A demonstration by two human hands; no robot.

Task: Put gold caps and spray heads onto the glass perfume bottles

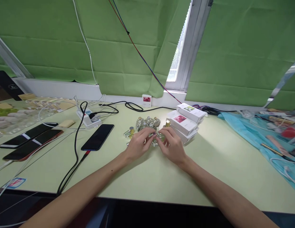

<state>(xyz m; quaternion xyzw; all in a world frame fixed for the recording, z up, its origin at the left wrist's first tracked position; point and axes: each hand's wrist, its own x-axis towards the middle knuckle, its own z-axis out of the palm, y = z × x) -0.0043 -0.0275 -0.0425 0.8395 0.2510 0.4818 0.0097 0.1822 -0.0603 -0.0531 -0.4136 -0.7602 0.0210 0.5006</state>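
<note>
Near the middle of the pale table, my left hand (139, 141) and my right hand (171, 144) almost meet at the fingertips. Both hands have thumb and fingers pinched together; what they pinch is too small and too covered to name. Just behind and below the fingertips are several clear glass bottles (147, 122), grouped close together. A gold-coloured cap (167, 123) shows behind my right hand. Small glass and gold pieces (131, 130) lie left of the bottles, beside my left hand. White boxes (185, 124) are stacked right behind my right hand.
A black phone (97, 137) lies left, with two more phones (33, 144) farther left. Black cables run by a white power strip (88, 119). One small white box (147, 100) stands at the back. Blue plastic sheeting (247, 133) with clutter covers the right side.
</note>
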